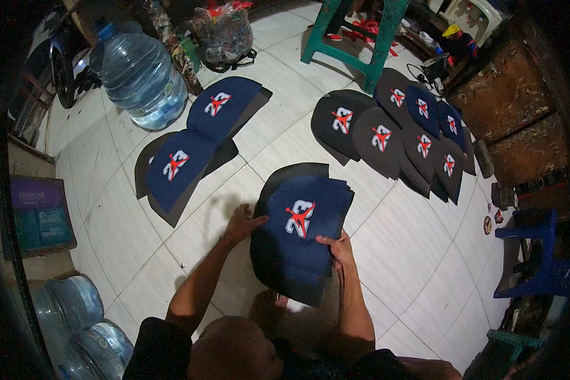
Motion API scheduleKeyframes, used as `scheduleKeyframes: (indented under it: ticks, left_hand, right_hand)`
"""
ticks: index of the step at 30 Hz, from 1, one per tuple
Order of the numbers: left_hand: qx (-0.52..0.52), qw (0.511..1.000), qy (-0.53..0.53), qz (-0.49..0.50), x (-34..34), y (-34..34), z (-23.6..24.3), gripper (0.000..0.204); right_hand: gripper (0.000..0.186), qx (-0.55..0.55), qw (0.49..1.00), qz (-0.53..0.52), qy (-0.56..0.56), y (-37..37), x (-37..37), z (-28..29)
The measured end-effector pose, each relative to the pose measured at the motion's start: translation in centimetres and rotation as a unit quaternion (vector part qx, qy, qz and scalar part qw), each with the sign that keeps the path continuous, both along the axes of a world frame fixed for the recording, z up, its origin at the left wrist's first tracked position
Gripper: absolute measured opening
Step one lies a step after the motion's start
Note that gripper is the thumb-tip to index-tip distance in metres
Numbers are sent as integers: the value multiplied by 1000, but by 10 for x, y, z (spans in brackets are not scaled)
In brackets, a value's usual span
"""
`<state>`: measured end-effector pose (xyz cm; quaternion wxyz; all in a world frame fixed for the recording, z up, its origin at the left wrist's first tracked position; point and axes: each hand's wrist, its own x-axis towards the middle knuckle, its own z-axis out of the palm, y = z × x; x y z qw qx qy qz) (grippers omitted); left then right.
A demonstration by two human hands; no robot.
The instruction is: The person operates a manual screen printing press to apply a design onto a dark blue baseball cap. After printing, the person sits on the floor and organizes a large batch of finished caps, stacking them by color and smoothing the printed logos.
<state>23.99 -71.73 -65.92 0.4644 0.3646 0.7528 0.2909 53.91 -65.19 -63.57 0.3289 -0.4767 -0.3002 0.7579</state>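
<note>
A stack of cap front panels, dark blue over black cloth, is held above the floor in front of me. The top blue piece bears a white and red emblem. My right hand grips the stack's right edge, thumb on top and fingers mostly hidden beneath. Beside the left edge is my left hand, its fingers apart and its thumb tip at the cloth's edge. Blue and dark panels lie overlapped on the floor at the far left. More piles of black, grey and blue panels spread out at the far right.
White floor tiles surround me. Large water bottles stand far left and near left. A green stool and a filled clear bag are at the back. A blue stool and wooden boards line the right.
</note>
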Motion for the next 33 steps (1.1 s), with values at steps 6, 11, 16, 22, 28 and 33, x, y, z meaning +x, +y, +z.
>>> scheduleKeyframes:
  ticks: [6, 11, 16, 22, 28, 33]
  left_hand:
    - [-13, 909, -415, 38, 34, -14, 29, 54]
    - [-59, 962, -267, -16, 44, -29, 6, 55]
    - [294, 896, 314, -115, 35, -13, 108, 83]
    - [312, 710, 512, -369, 51, 51, 165, 30]
    - [392, 674, 542, -312, 39, 43, 132, 3]
    - [364, 674, 571, -295, 28, 39, 173, 13]
  right_hand:
    - [53, -54, 991, 108, -55, 7, 26, 2]
    - [63, 161, 972, 132, -106, 4, 12, -15]
    - [65, 358, 786, 338, -374, 33, -18, 71]
    - [44, 469, 588, 482, -449, 53, -63, 176]
    - [26, 488, 537, 440, -528, 39, -48, 161]
    - [26, 532, 511, 404, -541, 39, -53, 170]
